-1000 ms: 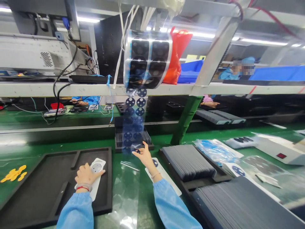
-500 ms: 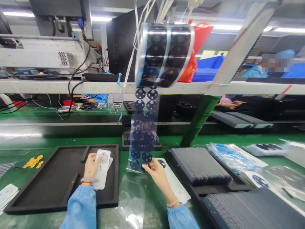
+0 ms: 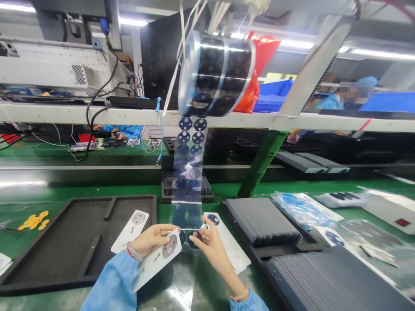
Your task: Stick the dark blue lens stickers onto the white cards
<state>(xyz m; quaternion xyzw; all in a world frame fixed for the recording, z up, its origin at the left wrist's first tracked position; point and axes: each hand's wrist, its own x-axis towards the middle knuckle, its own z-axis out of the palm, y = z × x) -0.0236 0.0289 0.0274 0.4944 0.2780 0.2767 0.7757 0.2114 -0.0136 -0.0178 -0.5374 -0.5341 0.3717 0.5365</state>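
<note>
Green bench [image 3: 110,190] under white shelf [image 3: 42,113].
White panel [image 3: 155,264] is pinched by left hand [image 3: 151,240]; dark disc [image 3: 196,239], apparently, by right hand [image 3: 212,247].

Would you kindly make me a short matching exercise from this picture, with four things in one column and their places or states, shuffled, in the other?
1. Left hand
2. Right hand
3. Yellow pieces
4. Red bag

A. Right of the dark roll, above the white shelf edge
B. Holding a white card
C. Left of the black tray
D. Without a card, fingertips at a dark disc

Pairs: 1-B, 2-D, 3-C, 4-A
</note>
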